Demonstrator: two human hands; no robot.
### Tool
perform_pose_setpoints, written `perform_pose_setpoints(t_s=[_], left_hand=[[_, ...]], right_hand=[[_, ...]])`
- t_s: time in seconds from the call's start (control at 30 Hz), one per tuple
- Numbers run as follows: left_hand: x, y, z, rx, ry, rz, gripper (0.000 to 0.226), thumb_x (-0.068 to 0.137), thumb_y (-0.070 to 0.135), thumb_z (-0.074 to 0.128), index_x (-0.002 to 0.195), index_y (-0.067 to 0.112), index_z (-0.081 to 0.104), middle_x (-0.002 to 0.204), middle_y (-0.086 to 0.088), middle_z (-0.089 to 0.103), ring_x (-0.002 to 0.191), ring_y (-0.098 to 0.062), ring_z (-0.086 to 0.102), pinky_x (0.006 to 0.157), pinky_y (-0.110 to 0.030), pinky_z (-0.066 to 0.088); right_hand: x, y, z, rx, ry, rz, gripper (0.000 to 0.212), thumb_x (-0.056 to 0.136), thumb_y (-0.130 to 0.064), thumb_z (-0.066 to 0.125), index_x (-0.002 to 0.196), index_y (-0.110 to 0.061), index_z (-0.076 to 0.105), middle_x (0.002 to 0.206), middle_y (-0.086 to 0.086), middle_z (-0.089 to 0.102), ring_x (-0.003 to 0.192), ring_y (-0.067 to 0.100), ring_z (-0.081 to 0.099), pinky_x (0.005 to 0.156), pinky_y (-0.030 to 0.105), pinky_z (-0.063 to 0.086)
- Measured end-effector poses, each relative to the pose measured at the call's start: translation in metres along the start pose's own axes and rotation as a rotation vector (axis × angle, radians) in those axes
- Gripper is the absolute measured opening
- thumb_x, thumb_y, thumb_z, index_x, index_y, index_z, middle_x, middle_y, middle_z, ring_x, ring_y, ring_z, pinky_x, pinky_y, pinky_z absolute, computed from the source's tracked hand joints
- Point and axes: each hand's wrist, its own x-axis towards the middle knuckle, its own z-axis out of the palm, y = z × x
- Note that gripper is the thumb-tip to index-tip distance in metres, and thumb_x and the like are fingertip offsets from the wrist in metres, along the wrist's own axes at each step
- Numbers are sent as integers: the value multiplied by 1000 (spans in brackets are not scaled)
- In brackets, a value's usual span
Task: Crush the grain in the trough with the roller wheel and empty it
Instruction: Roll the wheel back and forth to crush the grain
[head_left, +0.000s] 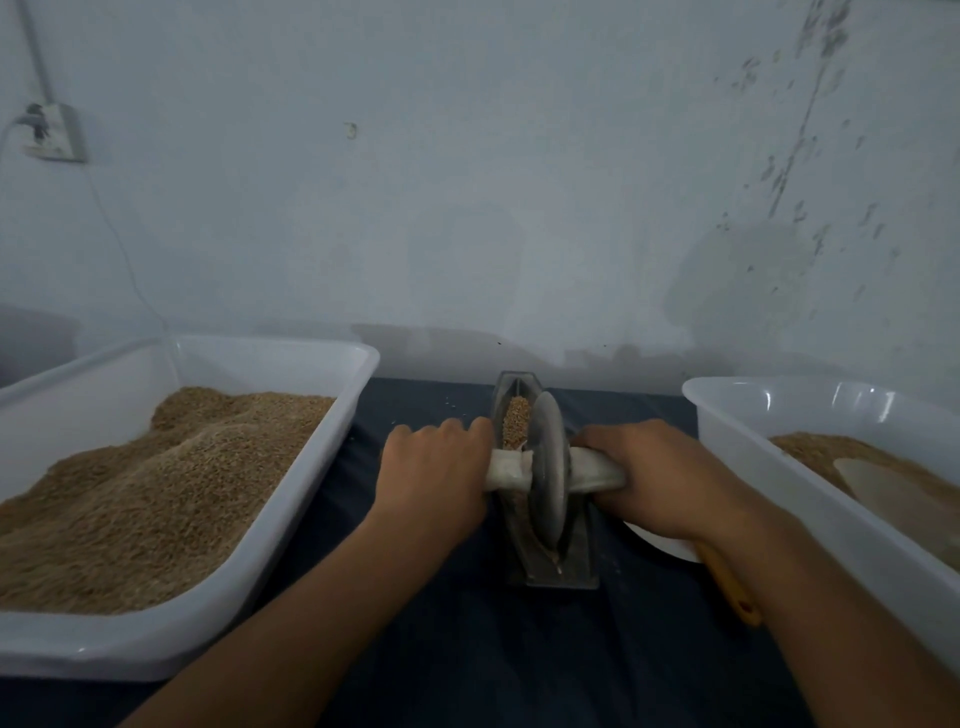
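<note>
Both hands on the roller wheel

Centrally on the dark table (441, 639) stands the narrow metal trough (558, 569), its far end near the wall, with brown grain (516, 422) showing in the far half. The roller wheel (549, 470) sits upright in the trough, roughly midway along it. Its pale axle handle sticks out to both sides: the left hand (434, 480) has its fingers clenched around the left end, and the right hand (660, 480) grips the right end the same way.

Left of the trough lies a white tray (358, 384) heaped with grain. On the right, a second white tray (737, 447) holds a shallower layer and a pale scoop (893, 493). A white dish (665, 545) and an orange handle (732, 592) lie partly hidden under the right forearm. A wall socket (49, 132) with a cable hangs upper left. No writing is legible.
</note>
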Motion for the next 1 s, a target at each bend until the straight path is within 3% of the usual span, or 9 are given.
perform_pose_setpoints(t_s=[0.27, 0.43, 0.8, 1.0], left_hand=[[-2, 2, -9, 39, 12, 8, 33, 84, 40, 64, 105, 25, 43, 91, 5, 53, 72, -16, 47, 67, -34, 29], [-3, 3, -12, 45, 14, 19, 31, 84, 39, 63, 104, 26, 43, 95, 5, 57, 82, -18, 59, 66, -33, 29], [-6, 0, -16, 11, 23, 27, 34, 83, 40, 64, 95, 28, 35, 95, 6, 57, 80, -18, 58, 66, -33, 30], [-7, 0, -20, 15, 18, 9, 38, 83, 41, 64, 92, 28, 30, 85, 8, 47, 68, -15, 42, 64, -33, 29]], right_hand=[[-6, 0, -8, 8, -48, 3, 23, 80, -35, 67, 102, -39, 62, 87, -14, 66, 80, 7, 62, 70, 37, 55], [-6, 0, -11, 9, -75, 4, 26, 78, -35, 69, 103, -38, 63, 89, -13, 67, 81, 7, 62, 71, 35, 54], [-9, 0, -16, 11, -64, -29, 27, 74, -37, 69, 100, -37, 65, 83, -15, 67, 77, 4, 62, 70, 36, 54], [-10, -1, -17, 5, -67, -34, 24, 73, -41, 70, 96, -37, 63, 83, -15, 66, 77, 4, 61, 70, 36, 54]])
